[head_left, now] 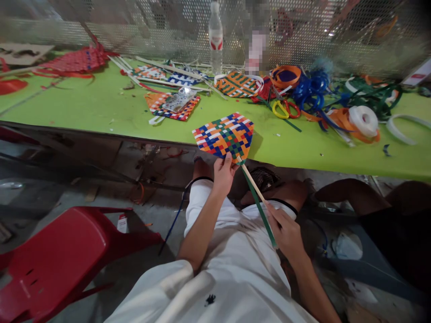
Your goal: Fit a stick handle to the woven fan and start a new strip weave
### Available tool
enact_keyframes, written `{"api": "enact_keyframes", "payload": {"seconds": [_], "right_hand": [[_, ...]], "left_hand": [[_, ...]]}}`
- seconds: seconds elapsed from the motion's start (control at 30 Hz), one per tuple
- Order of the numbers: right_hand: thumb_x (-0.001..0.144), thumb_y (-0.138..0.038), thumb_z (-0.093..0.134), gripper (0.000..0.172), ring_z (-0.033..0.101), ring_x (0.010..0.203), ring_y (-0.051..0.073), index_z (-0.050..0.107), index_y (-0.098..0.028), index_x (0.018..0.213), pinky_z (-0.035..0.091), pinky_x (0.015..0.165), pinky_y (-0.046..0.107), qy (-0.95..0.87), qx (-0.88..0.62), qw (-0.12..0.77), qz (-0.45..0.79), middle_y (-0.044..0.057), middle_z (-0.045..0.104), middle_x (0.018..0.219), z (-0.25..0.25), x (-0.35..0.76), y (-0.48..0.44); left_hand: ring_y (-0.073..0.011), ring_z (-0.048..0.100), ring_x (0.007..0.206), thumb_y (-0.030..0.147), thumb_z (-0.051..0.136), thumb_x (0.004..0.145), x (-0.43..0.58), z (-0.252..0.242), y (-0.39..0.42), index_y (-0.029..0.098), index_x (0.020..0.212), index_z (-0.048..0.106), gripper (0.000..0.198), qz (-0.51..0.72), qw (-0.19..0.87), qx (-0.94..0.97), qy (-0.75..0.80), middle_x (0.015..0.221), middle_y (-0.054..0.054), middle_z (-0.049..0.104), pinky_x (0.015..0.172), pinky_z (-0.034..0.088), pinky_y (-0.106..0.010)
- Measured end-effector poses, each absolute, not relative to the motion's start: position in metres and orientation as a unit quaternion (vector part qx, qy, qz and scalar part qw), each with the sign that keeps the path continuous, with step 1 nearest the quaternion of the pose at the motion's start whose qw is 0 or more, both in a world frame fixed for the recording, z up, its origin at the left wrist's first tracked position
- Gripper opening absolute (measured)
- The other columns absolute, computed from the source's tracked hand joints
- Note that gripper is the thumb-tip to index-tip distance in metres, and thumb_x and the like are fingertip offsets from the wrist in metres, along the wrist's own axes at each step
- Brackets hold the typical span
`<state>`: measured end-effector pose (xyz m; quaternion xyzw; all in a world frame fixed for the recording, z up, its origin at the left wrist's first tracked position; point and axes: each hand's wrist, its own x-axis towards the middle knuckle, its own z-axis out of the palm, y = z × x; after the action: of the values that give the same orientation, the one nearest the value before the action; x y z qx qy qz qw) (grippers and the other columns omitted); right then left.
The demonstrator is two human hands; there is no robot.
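Observation:
A woven fan (226,136) of orange, blue, white, red and green strips is held up at the table's front edge. My left hand (223,176) pinches its lower edge, thumb on top. From the fan's bottom corner a pale wooden stick (252,180) runs down to my right hand (283,229), whose fingers are closed around its lower end. Beside the stick hangs a green strip (261,207), passing by the right fingers. Whether those fingers also grip the strip, I cannot tell.
On the green table (128,107) lie a phone (179,99) on another woven piece, scissors (286,109), a white tape roll (363,121) and blue strip coils (311,87). A bottle (216,38) stands behind. A red chair (63,255) is at left; another person's leg (353,195) is at right.

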<state>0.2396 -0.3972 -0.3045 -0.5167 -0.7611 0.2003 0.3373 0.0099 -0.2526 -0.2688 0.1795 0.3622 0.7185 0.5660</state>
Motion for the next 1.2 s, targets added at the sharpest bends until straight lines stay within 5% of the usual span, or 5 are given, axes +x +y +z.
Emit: {"api": "enact_keyframes", "payload": {"seconds": [0.37, 0.67, 0.87, 1.07, 1.2], "right_hand": [[0.113, -0.026, 0.053, 0.042, 0.075, 0.084, 0.019, 0.067, -0.023, 0.152, 0.060, 0.080, 0.031, -0.776, -0.491, 0.354, 0.180, 0.008, 0.076, 0.096, -0.302, 0.234, -0.397], [0.113, -0.022, 0.052, 0.045, 0.075, 0.079, 0.020, 0.064, -0.025, 0.156, 0.061, 0.077, 0.031, -0.792, -0.485, 0.341, 0.144, 0.008, 0.077, 0.097, -0.289, 0.234, -0.392], [0.112, -0.028, 0.055, 0.047, 0.078, 0.093, 0.023, 0.061, -0.026, 0.158, 0.063, 0.087, 0.034, -0.794, -0.453, 0.400, 0.068, 0.011, 0.080, 0.114, -0.234, 0.208, -0.323], [0.110, -0.043, 0.058, 0.067, 0.074, 0.102, 0.028, 0.040, -0.025, 0.172, 0.064, 0.088, 0.044, -0.846, -0.389, 0.335, 0.141, 0.014, 0.073, 0.124, -0.167, 0.155, -0.229], [0.106, -0.043, 0.064, 0.056, 0.072, 0.099, 0.023, 0.056, -0.029, 0.160, 0.064, 0.080, 0.037, -0.831, -0.335, 0.410, 0.169, 0.012, 0.072, 0.126, -0.130, 0.140, -0.177]], "left_hand": [[-0.0232, 0.081, 0.108, 0.052, 0.095, 0.081, 0.014, -0.274, -0.251, 0.021, 0.110, 0.076, 0.046, 0.760, 0.519, 0.192, 0.342, 0.107, -0.006, 0.083, 0.100, 0.065, -0.036], [-0.0219, 0.079, 0.092, 0.038, 0.098, 0.074, 0.008, -0.254, -0.257, 0.017, 0.091, 0.078, 0.033, 0.737, 0.427, 0.355, 0.386, 0.093, -0.006, 0.082, 0.091, 0.064, -0.031], [-0.0263, 0.079, 0.116, 0.027, 0.092, 0.084, -0.002, -0.168, -0.183, 0.025, 0.106, 0.071, 0.031, 0.712, 0.508, 0.393, 0.282, 0.115, -0.004, 0.082, 0.100, 0.064, -0.037], [-0.0273, 0.081, 0.110, 0.005, 0.075, 0.090, -0.037, -0.052, -0.054, 0.020, 0.092, 0.066, 0.018, 0.630, 0.552, 0.433, 0.334, 0.095, -0.006, 0.081, 0.095, 0.064, -0.037], [-0.0284, 0.081, 0.103, 0.002, 0.075, 0.084, -0.069, -0.020, 0.009, 0.021, 0.089, 0.063, 0.022, 0.569, 0.522, 0.515, 0.374, 0.087, -0.005, 0.079, 0.087, 0.063, -0.035]]}}
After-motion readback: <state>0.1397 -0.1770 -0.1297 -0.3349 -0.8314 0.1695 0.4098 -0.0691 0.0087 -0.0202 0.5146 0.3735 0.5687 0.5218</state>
